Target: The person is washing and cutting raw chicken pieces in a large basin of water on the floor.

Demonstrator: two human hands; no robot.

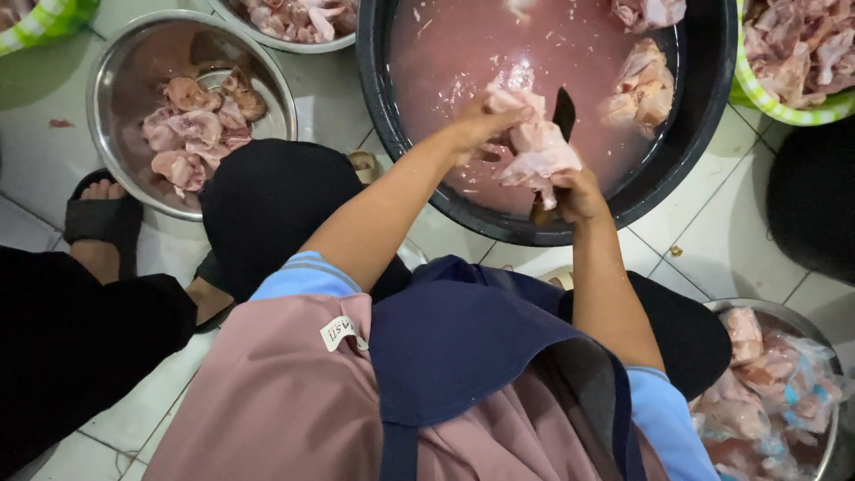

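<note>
Soft overhead light, slight motion blur

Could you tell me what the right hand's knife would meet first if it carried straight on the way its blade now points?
Probably the chicken pieces floating in the black tub, though depth is unclear.

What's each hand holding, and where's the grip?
Left hand grips the raw chicken piece at its upper end. Right hand grips the knife by its handle, blade up.
</note>
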